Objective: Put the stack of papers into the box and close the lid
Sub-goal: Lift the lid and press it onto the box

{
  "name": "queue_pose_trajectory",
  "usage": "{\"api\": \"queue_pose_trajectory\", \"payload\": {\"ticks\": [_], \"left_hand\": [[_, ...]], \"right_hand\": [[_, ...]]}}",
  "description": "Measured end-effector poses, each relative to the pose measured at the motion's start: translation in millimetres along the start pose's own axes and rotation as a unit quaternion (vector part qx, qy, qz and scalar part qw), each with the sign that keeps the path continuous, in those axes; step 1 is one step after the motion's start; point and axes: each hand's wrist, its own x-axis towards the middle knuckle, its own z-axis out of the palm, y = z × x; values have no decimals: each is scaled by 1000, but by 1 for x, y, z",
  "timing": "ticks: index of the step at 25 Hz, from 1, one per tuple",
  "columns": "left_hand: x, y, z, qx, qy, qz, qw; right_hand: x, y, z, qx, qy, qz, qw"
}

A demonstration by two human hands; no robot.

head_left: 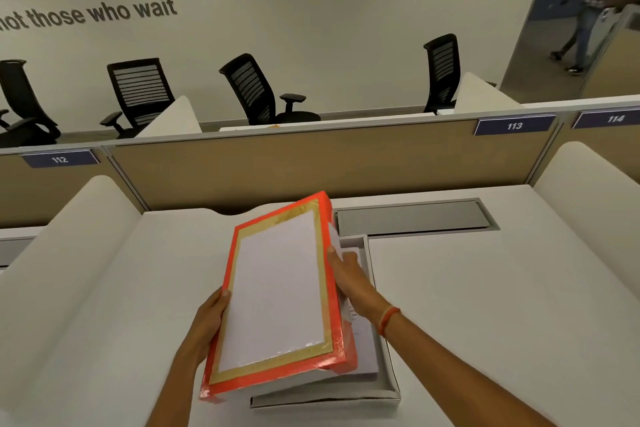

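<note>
An orange lid [277, 295] with a gold border and a white centre panel is held tilted above a white open box [388, 381] on the desk. My left hand [207, 322] grips the lid's left edge. Along the lid's right edge, my right hand [349, 277] holds it, an orange band on the wrist. White papers [365, 347] lie inside the box, partly hidden under the lid. The lid covers most of the box; only the box's right wall and front edge show.
The white desk [485, 305] has a grey cable hatch [412, 217] behind the box. White curved dividers flank both sides, and a tan partition [311, 163] with number tags stands behind. Black office chairs [256, 90] stand beyond; a person [595, 3] walks at far right.
</note>
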Motion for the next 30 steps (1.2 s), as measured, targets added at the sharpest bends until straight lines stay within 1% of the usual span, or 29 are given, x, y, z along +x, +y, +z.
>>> {"api": "queue_pose_trajectory", "payload": {"ticks": [2, 4, 6, 10, 19, 25, 26, 27, 28, 30], "left_hand": [[-3, 2, 21, 50, 9, 17, 999], [-8, 0, 39, 65, 18, 26, 997], [-13, -2, 53, 64, 25, 29, 997], [-19, -7, 75, 72, 30, 39, 996], [-21, -15, 92, 126, 51, 33, 990], [-19, -16, 98, 207, 55, 79, 974], [-20, -16, 100, 232, 53, 82, 968], [-19, -18, 102, 286, 61, 92, 952], [-18, -21, 104, 359, 85, 115, 922], [-22, -25, 110, 482, 119, 201, 844]], "right_hand": [[0, 19, -4, -32, 66, -4, 997], [4, 35, -12, -80, 126, -19, 989], [7, 50, -22, -125, 154, -10, 980], [10, 77, -36, -183, 165, 10, 969], [13, 110, -46, -214, 182, 21, 959], [16, 124, -47, -275, 186, 21, 943], [16, 127, -46, -295, 187, 22, 937], [16, 130, -44, -326, 192, 21, 925], [15, 133, -42, -362, 199, 13, 911], [14, 138, -38, -420, 208, -34, 883]]}}
